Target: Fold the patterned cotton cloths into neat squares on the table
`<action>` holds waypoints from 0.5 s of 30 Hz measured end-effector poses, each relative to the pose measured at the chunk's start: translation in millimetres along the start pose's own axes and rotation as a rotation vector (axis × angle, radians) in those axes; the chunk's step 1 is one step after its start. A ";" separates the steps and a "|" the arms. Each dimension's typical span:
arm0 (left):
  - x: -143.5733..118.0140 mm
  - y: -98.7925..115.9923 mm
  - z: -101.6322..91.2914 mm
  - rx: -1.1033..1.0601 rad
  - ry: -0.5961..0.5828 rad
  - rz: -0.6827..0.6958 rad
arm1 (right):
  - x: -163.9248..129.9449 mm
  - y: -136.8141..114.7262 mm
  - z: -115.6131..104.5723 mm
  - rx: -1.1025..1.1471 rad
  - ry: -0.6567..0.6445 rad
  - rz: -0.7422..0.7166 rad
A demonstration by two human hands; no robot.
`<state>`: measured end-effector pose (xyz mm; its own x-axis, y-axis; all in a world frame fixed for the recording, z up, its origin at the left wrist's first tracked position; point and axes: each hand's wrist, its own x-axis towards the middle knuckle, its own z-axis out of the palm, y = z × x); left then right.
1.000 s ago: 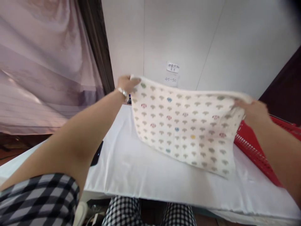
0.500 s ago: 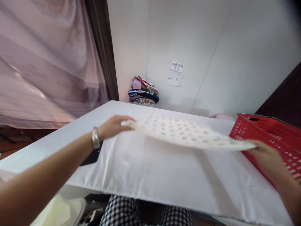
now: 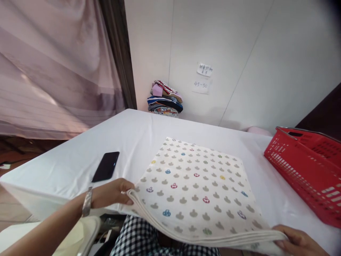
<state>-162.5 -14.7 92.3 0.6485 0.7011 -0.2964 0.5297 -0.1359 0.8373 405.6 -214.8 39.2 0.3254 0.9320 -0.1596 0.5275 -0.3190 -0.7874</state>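
Note:
A white folded cloth (image 3: 197,185) printed with grey and coloured mushroom-like shapes spreads over the table, its far part lying flat. Its near edge, several layers thick, sags past the table's front over my lap. My left hand (image 3: 117,192), with a silver bracelet on the wrist, pinches the near left corner between thumb and fingers. At the near right corner my right hand (image 3: 295,240) grips the same layered edge. The fingertips beneath the cloth are partly hidden.
A black phone (image 3: 106,166) lies on the white-covered table (image 3: 133,142) left of the cloth. To the right stands a red basket (image 3: 301,167). A pile of folded fabrics (image 3: 165,101) sits by the back wall, below paper notes (image 3: 201,85). A pink curtain (image 3: 53,71) hangs at left.
The cloth was raised and blurred above the table; now its far part rests on the surface. Both hands have come down and nearer to me, still gripping its corners. The phone is fully uncovered.

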 end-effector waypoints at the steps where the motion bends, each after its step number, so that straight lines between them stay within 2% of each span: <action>1: 7.7 5.3 -5.5 -0.062 -0.034 -0.008 | 4.9 -6.0 -2.1 0.047 -0.067 0.024; 2: 19.6 9.9 -10.4 -0.104 0.015 -0.010 | 13.2 -12.3 -3.7 0.079 -0.119 0.036; 3: 35.5 13.9 -14.7 -0.146 0.131 0.005 | 24.8 -18.5 -4.7 0.100 -0.098 0.033; 6: 100.5 22.1 -24.6 -0.325 0.463 0.048 | 74.4 -34.7 -3.3 0.204 0.119 0.024; 7: 125.0 23.6 -27.1 -0.379 0.521 0.038 | 93.4 -38.9 -0.8 0.236 0.170 0.032; 9: 172.4 24.6 -31.0 -0.335 0.685 -0.032 | 130.2 -45.2 7.1 0.244 0.266 0.066; 12: 229.7 20.0 -34.6 -0.111 0.825 -0.146 | 175.0 -48.9 22.3 0.094 0.373 0.136; 15: 266.2 8.7 -36.7 -0.014 0.871 -0.208 | 207.4 -43.9 32.1 -0.049 0.427 0.121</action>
<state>-5.3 196.5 37.6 -0.1074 0.9942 0.0064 0.5798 0.0574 0.8128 424.7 -2.0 21.6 0.6767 0.7360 0.0194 0.4987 -0.4389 -0.7474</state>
